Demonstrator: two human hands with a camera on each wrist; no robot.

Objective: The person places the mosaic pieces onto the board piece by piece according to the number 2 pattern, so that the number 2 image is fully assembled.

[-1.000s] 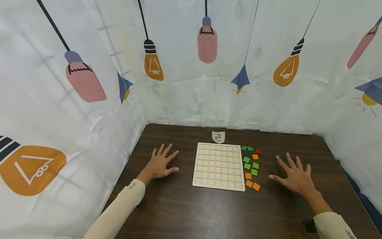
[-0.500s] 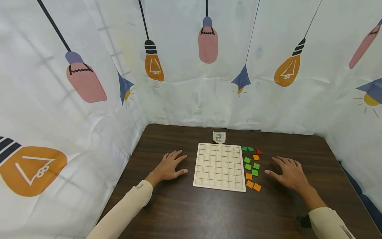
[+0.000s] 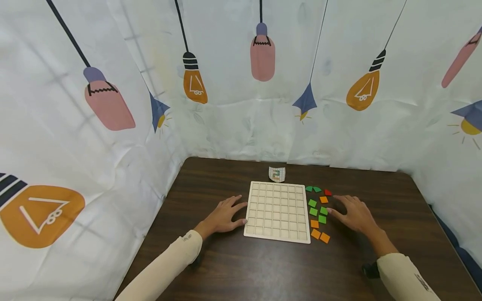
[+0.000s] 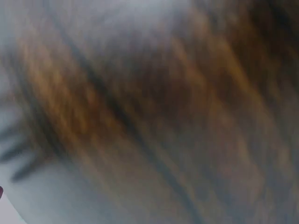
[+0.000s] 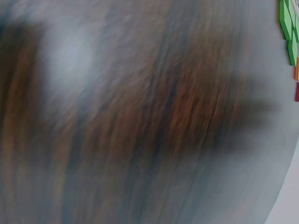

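Note:
A pale square board (image 3: pixel 277 212) with a grid of recesses lies on the dark table in the head view. At its left edge is my left hand (image 3: pixel 223 216), thumb and forefinger spread and seemingly touching the rim. My right hand (image 3: pixel 355 214) reaches in beside the loose pieces right of the board, fingers slightly bent, thumb tip close to a green square tile (image 3: pixel 324 210). Nothing shows in its grasp. Around there lie orange square tiles (image 3: pixel 315 233), green curved pieces (image 3: pixel 317 189) and a red piece (image 3: pixel 328 192). Green tiles (image 5: pixel 292 51) also appear at the right wrist view's edge.
Behind the board stands or lies a small curled card (image 3: pixel 277 174) with a coloured grid pattern. The brown table (image 3: pixel 241 267) ends at a white curtain (image 3: pixel 233 129) printed with lamps. Both wrist views are mostly blurred wood grain.
Both hands have moved inward with their fingers drawn closer together: the left rightward to the board's edge, the right leftward to the coloured pieces. The board and pieces stay put.

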